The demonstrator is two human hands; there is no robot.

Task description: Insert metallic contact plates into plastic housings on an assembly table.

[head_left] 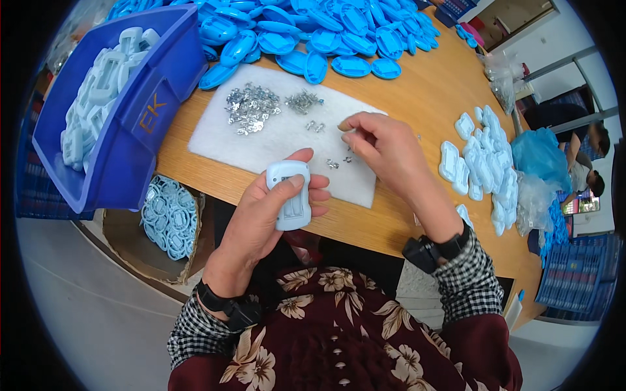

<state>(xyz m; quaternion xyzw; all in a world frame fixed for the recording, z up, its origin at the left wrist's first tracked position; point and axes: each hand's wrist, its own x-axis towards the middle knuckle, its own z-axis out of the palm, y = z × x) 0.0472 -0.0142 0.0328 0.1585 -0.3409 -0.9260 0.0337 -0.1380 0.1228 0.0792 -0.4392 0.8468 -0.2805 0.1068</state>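
While the left hand [254, 208] held a pale blue casing [295, 212] near the centre of the frame, thumb pressed to its recessed face and fingers wrapped behind, the right hand [391, 153] hovered right of centre above a white mat [215, 133] on a wooden table [424, 81]. The right grip showed thumb and forefinger close to each other, though whether they pinched anything could not be told. Metal pieces [251, 111] lay heaped on the mat at upper left of centre, a smaller cluster [303, 102] beside them and loose bits [332, 163] below the right fingertips.

Careful work here seemed to call for a steady left grip, the recessed side kept facing up and the thumb clear of its slots, with the tiny parts taken singly by their edges so that none bent or tangled.

Yellow lettering [151, 112] marked the side of a deep blue bin [175, 68] at upper left; no writing could be made out on the held casing
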